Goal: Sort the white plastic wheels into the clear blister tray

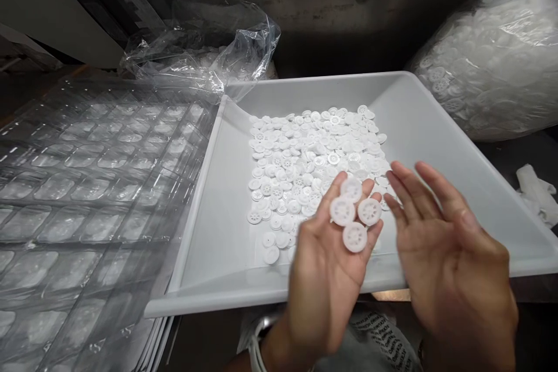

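Several small white plastic wheels [354, 237] with spoke-like holes lie on the fingers of my left hand [325, 279], which is cupped round them with the palm up. Beside it, my right hand [449, 250] is open, its palm turned up and fingers apart, with nothing in it. Both hands are over the front part of a pale grey tray [200, 244]. Inside the tray, a wide heap of the same white wheels [314, 157] covers the middle of the floor. Part of the heap is hidden behind my hands.
Clear plastic blister trays [78, 221] with rows of pockets are stacked at the left. A crumpled clear bag [209, 52] lies behind them. At the back right stands a full bag of white wheels [501, 64]. White pieces [534, 186] lie beyond the tray's right edge.
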`<state>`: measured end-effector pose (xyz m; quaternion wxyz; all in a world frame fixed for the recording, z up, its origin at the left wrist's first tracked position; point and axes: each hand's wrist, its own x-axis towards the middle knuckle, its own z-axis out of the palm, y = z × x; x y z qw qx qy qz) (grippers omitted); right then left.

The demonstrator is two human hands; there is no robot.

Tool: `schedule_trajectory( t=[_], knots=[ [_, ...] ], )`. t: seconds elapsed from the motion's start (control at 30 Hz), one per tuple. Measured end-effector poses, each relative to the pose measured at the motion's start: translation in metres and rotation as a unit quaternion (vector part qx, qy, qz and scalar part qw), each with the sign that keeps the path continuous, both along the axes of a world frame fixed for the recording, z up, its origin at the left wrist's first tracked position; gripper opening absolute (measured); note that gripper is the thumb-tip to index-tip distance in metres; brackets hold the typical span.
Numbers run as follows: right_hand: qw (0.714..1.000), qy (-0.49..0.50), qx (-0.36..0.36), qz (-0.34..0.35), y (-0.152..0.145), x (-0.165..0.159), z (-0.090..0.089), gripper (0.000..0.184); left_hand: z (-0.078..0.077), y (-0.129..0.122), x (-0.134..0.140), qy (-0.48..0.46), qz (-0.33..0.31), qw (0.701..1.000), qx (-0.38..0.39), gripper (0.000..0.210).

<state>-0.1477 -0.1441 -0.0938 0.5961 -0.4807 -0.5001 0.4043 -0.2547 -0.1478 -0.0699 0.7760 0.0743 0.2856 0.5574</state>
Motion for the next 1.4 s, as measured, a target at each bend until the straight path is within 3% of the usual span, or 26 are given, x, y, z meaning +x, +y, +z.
schedule_trajectory(
  t=[0.1, 0.17, 0.23, 0.37, 0.5, 0.57, 0.7, 0.77, 0.83, 0.9, 0.97, 1.1, 1.17, 1.27, 1.4],
  knots=[
    [0.996, 0.075, -0.025, 0.044, -0.001, -0.016, -0.002, 0.053, -0.001, -0.014, 0.025, 0.185, 0.006, 0.979, 0.089, 0.055],
    [0.993, 0.099, -0.017, 0.056, 0.001, -0.025, -0.003, 0.057, 0.002, -0.023, 0.038, 0.277, 0.059, 0.950, 0.132, 0.060],
    [0.989, 0.122, -0.029, 0.076, 0.004, -0.029, -0.002, 0.060, 0.006, -0.028, 0.042, 0.287, 0.134, 0.938, 0.139, 0.054],
    [0.962, 0.239, -0.079, 0.109, 0.010, -0.024, 0.006, 0.062, 0.014, -0.028, 0.029, 0.195, 0.229, 0.950, 0.084, 0.047],
    [0.927, 0.342, -0.095, 0.122, 0.005, -0.020, 0.010, 0.065, 0.018, -0.024, 0.016, 0.068, 0.185, 0.980, -0.026, 0.041],
    [0.921, 0.357, -0.095, 0.123, 0.001, -0.020, 0.010, 0.067, 0.017, -0.022, 0.016, 0.062, 0.137, 0.986, -0.071, 0.040],
    [0.878, 0.446, -0.058, 0.162, -0.004, -0.018, 0.011, 0.063, 0.011, -0.021, 0.023, 0.093, 0.089, 0.984, -0.122, 0.039],
    [0.922, 0.349, -0.026, 0.166, -0.007, -0.015, 0.013, 0.062, 0.008, -0.023, 0.028, 0.105, 0.092, 0.985, -0.104, 0.044],
    [0.978, 0.153, 0.008, 0.142, -0.012, -0.013, 0.018, 0.054, 0.005, -0.027, 0.032, 0.100, 0.077, 0.990, -0.069, 0.046],
    [0.993, -0.016, 0.041, 0.112, -0.016, -0.012, 0.024, 0.042, 0.005, -0.032, 0.036, 0.071, 0.057, 0.995, -0.042, 0.042],
    [0.979, -0.153, 0.091, 0.097, -0.017, -0.012, 0.029, 0.032, 0.005, -0.036, 0.040, 0.010, 0.050, 0.998, -0.028, 0.041],
    [0.885, -0.414, 0.203, 0.069, -0.008, -0.007, 0.022, 0.039, 0.003, -0.030, 0.048, -0.100, 0.041, 0.994, -0.007, 0.052],
    [0.853, -0.463, 0.221, 0.094, 0.001, -0.003, 0.012, 0.044, 0.002, -0.020, 0.046, -0.106, 0.040, 0.993, -0.006, 0.049],
    [0.833, -0.484, 0.240, 0.120, 0.013, 0.002, -0.001, 0.048, 0.005, -0.005, 0.038, -0.090, 0.049, 0.995, -0.012, 0.034],
    [0.840, -0.490, 0.223, 0.069, 0.008, -0.007, -0.002, 0.053, 0.006, -0.001, 0.022, -0.059, 0.051, 0.996, -0.030, 0.026]
  ],
)
